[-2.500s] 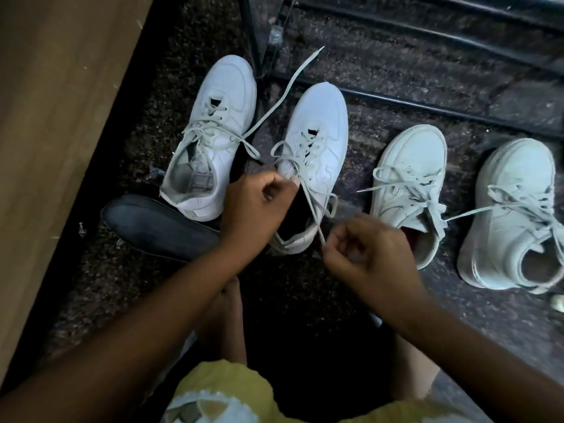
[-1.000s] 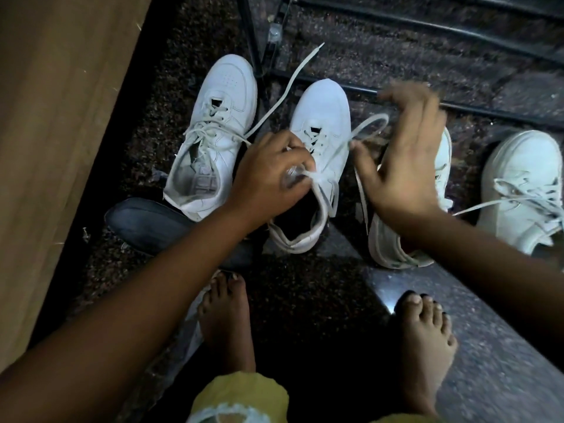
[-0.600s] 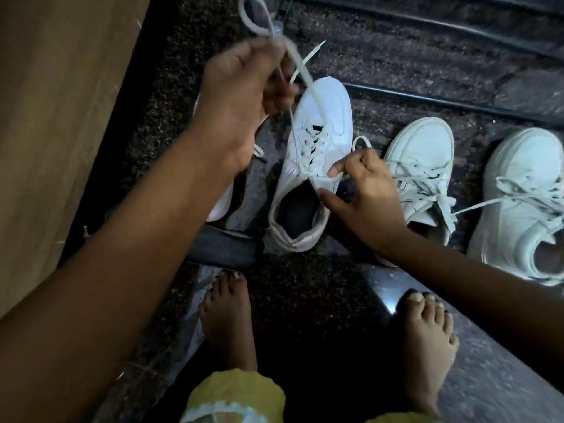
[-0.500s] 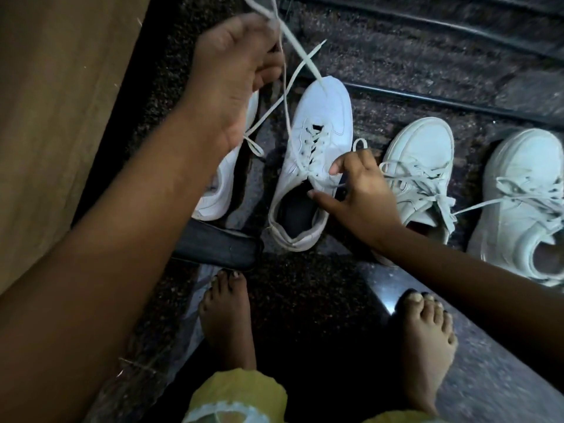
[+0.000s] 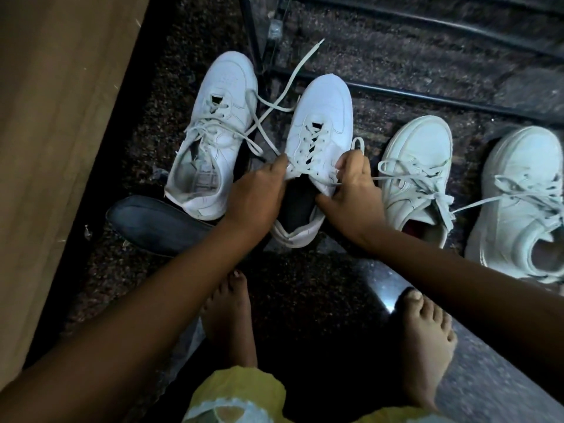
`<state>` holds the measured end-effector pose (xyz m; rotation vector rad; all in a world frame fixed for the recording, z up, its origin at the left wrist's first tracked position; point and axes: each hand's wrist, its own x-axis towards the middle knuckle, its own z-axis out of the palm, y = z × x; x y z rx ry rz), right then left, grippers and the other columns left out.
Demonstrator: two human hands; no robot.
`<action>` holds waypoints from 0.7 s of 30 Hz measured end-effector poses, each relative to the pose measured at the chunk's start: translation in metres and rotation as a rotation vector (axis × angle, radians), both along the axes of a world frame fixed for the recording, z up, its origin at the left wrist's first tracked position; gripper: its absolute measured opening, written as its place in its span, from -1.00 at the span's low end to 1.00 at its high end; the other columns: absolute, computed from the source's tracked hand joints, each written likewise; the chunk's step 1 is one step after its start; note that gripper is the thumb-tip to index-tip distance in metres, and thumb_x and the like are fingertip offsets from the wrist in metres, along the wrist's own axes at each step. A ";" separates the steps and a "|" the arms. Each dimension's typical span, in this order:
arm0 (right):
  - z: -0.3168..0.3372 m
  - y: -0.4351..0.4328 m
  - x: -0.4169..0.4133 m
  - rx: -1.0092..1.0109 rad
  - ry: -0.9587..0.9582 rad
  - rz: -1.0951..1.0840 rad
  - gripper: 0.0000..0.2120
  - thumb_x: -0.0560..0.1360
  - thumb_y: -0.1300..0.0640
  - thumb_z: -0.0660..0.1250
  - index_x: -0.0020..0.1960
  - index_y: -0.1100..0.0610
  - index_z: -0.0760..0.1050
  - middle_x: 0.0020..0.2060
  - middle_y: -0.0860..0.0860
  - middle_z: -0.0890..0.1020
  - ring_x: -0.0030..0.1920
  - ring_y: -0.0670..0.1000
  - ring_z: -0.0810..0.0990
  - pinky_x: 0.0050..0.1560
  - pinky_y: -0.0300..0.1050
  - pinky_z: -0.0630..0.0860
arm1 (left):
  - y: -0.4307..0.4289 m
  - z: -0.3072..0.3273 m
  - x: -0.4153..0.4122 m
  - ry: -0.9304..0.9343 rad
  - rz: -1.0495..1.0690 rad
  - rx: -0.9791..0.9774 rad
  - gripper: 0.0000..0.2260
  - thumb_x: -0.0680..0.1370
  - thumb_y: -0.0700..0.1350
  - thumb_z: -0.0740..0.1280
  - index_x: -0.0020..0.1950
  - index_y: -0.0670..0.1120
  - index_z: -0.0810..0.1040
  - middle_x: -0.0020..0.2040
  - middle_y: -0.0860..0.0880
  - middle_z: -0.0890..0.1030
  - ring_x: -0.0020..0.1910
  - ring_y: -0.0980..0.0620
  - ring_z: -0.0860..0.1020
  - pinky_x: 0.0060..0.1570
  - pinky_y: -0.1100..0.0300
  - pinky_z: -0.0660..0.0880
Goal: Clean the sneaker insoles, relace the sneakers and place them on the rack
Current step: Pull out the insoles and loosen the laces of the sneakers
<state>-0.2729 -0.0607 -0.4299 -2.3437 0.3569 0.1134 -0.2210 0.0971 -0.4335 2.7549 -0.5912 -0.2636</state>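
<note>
1. White sneaker (image 5: 320, 117) is sitting on the floor (image 5: 305, 294) in front of the rack (image 5: 427, 96), second from the left in a row of four. Both hands are working at its top eyelets.
2. Left hand (image 5: 256, 196) is pinching the lace and collar on its side, and right hand (image 5: 351, 184) is curling round a small lace loop (image 5: 357, 145) on the other.
3. Risk one: uneven pulling could be leaving one end way longer, or yanking an end back out of its eyelet.
4. Risk two: a loose lace end (image 5: 305, 59) is crossing the laces of the neighbouring sneaker (image 5: 219, 117), so a hard tug could be tangling them or dragging that shoe.
5. Risk three: a dark insole (image 5: 158, 224) is lying out on the floor, partly under the neighbour's heel. I'm guessing it could end up forgotten, or stepped on by a bare foot (image 5: 225, 315).
</note>
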 end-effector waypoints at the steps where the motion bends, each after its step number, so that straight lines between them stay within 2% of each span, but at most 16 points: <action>1: -0.001 -0.001 -0.002 0.035 0.002 -0.016 -0.60 0.37 0.10 0.39 0.07 0.13 0.25 0.00 0.00 0.34 -0.09 0.09 0.46 -0.21 -0.04 0.39 | 0.005 -0.004 0.000 0.021 0.019 -0.078 -0.62 0.59 -0.16 0.18 0.42 -0.12 0.34 0.04 -0.27 0.60 -0.06 -0.27 0.59 -0.14 -0.10 0.53; 3: -0.005 -0.004 -0.006 0.086 0.009 -0.052 -0.59 0.36 0.12 0.38 0.09 0.12 0.23 0.02 0.03 0.37 -0.15 0.07 0.48 -0.20 0.03 0.49 | 0.012 -0.010 0.000 0.051 0.075 -0.216 -0.59 0.55 -0.18 0.16 0.42 -0.10 0.35 0.01 -0.27 0.63 -0.07 -0.25 0.61 -0.11 -0.11 0.55; 5: -0.008 -0.005 -0.011 0.166 0.007 -0.095 -0.58 0.35 0.15 0.37 0.08 0.10 0.22 0.03 0.07 0.41 -0.23 0.07 0.49 -0.27 0.04 0.51 | 0.014 -0.013 0.000 0.062 0.122 -0.291 -0.57 0.54 -0.24 0.17 0.41 -0.11 0.37 0.03 -0.25 0.63 -0.06 -0.22 0.61 -0.07 -0.08 0.55; 8: -0.010 -0.007 -0.015 0.305 0.002 -0.155 -0.58 0.31 0.11 0.34 0.05 0.00 0.17 0.05 0.08 0.44 -0.32 0.08 0.51 -0.38 -0.20 0.42 | 0.016 -0.014 0.003 0.089 0.191 -0.347 -0.53 0.50 -0.34 0.21 0.41 -0.12 0.37 0.02 -0.21 0.64 -0.05 -0.18 0.60 -0.04 0.09 0.50; 9: -0.011 -0.008 -0.016 0.334 0.005 -0.173 -0.58 0.31 0.11 0.33 0.04 0.00 0.17 0.06 0.10 0.44 -0.32 0.08 0.51 -0.41 -0.29 0.38 | 0.017 -0.015 0.004 0.105 0.207 -0.355 -0.52 0.50 -0.35 0.21 0.41 -0.11 0.37 0.01 -0.19 0.64 -0.05 -0.16 0.60 -0.04 0.11 0.48; 11: -0.008 -0.009 -0.018 0.358 0.000 -0.192 -0.59 0.34 0.21 0.35 0.06 0.04 0.19 0.08 0.12 0.41 -0.31 0.08 0.50 -0.42 -0.34 0.36 | 0.020 -0.017 0.006 0.126 0.212 -0.353 -0.53 0.49 -0.34 0.22 0.40 -0.09 0.38 -0.01 -0.17 0.65 -0.07 -0.15 0.60 -0.07 0.09 0.50; 13: -0.002 -0.006 -0.018 0.254 0.011 -0.147 -0.62 0.36 0.27 0.35 0.09 0.13 0.26 0.09 0.09 0.37 -0.29 0.02 0.50 -0.38 -0.36 0.34 | 0.021 -0.018 0.004 0.100 0.171 -0.344 -0.56 0.49 -0.33 0.24 0.37 -0.09 0.41 -0.06 -0.15 0.65 -0.13 -0.14 0.61 -0.12 0.06 0.53; 15: 0.007 -0.002 -0.016 0.021 0.057 -0.043 -0.60 0.38 0.24 0.40 0.14 0.19 0.32 0.15 0.11 0.34 -0.21 -0.08 0.46 -0.28 -0.34 0.32 | 0.023 -0.016 0.002 0.076 0.154 -0.347 -0.60 0.49 -0.28 0.30 0.33 -0.10 0.44 -0.07 -0.14 0.66 -0.13 -0.15 0.62 -0.14 0.03 0.54; 17: 0.014 -0.002 -0.014 -0.290 0.053 0.092 -0.54 0.34 0.08 0.50 0.13 0.16 0.39 0.19 0.16 0.37 -0.04 0.04 0.48 -0.14 -0.13 0.43 | 0.024 -0.012 0.003 0.099 0.203 -0.359 -0.59 0.47 -0.14 0.40 0.30 -0.09 0.45 -0.10 -0.12 0.66 -0.15 -0.13 0.62 -0.16 0.02 0.55; 19: 0.020 0.000 -0.009 -0.514 -0.129 0.232 -0.58 0.27 -0.03 0.51 0.02 0.13 0.48 0.08 0.16 0.48 0.00 0.15 0.48 -0.08 0.01 0.43 | 0.024 -0.006 0.003 0.135 0.266 -0.363 -0.53 0.42 0.01 0.47 0.28 -0.07 0.46 -0.14 -0.09 0.66 -0.19 -0.08 0.62 -0.18 0.04 0.56; 21: 0.029 0.010 -0.001 -0.510 -0.325 0.434 -0.79 0.34 0.02 0.39 -0.12 0.13 0.55 -0.10 0.09 0.56 -0.10 0.11 0.47 -0.14 -0.05 0.34 | 0.023 -0.001 -0.003 0.143 0.294 -0.341 -0.54 0.41 0.03 0.47 0.25 -0.05 0.48 -0.14 -0.06 0.67 -0.20 -0.05 0.62 -0.18 0.05 0.56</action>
